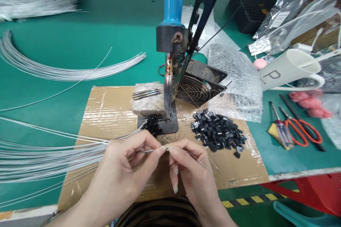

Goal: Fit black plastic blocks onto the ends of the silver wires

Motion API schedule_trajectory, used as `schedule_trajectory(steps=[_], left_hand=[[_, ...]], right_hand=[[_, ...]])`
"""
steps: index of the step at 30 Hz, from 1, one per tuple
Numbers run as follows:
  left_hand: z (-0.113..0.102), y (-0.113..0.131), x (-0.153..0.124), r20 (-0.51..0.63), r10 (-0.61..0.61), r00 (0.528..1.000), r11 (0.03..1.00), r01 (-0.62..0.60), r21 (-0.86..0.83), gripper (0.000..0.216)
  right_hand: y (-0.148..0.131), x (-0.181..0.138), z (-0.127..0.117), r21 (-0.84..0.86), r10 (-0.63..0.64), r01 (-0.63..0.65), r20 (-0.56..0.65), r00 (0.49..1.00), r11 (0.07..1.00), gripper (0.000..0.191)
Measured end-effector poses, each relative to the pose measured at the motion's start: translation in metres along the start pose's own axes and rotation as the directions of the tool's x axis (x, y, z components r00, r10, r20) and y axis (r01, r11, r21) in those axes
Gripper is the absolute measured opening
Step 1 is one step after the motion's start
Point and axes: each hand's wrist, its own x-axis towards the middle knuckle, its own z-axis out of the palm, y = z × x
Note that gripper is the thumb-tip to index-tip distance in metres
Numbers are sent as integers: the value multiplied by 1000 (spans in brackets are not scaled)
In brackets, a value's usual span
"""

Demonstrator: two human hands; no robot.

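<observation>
Both hands meet in a pinch over the front of the cardboard sheet (106, 95), fingertips nearly touching. My left hand (125, 170) is closed on a thin grey wire (147, 151). My right hand (191, 168) pinches the wire at a tiny metallic spot (167, 148) between the fingertips; thin strands (198, 160) trail out past its fingers to the right. The details of the pinched part are hidden by the fingers. Just behind stands a soldering iron (168, 88) with a blue handle, its tip pointing down near black pieces attached to wires (152, 126).
A pile of small black connector pieces (217, 131) lies to the right. Bundles of grey wires (48, 159) spread leftward. Behind are a wrapped block (147, 105), a fan (197, 85) and bubble wrap (237, 78). Scissors (299, 131) and a white mug (290, 69) are at right.
</observation>
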Motion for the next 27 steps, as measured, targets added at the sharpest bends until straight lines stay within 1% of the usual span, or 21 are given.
schedule_trajectory(steps=[7, 11, 16, 23, 27], left_hand=[[2, -2, -3, -38, -13, 999, 1000, 13, 1, 26], [5, -3, -3, -63, -30, 998, 999, 31, 21, 25], [7, -3, -2, -110, 18, 994, 997, -10, 77, 25], [6, -4, -1, -97, 51, 994, 994, -41, 102, 24], [8, -3, -2, -145, 61, 988, 992, -45, 114, 21]], right_hand=[[4, 0, -2, 28, -26, 26, 26, 999, 999, 17], [2, 1, -1, 40, -26, 25, 19, 999, 999, 16], [-1, 1, 3, 54, -15, 14, 6, 1000, 998, 14], [-3, 2, 4, 39, -18, 17, 7, 1000, 999, 15], [-1, 1, 6, 70, -11, 12, -10, 1000, 997, 14]])
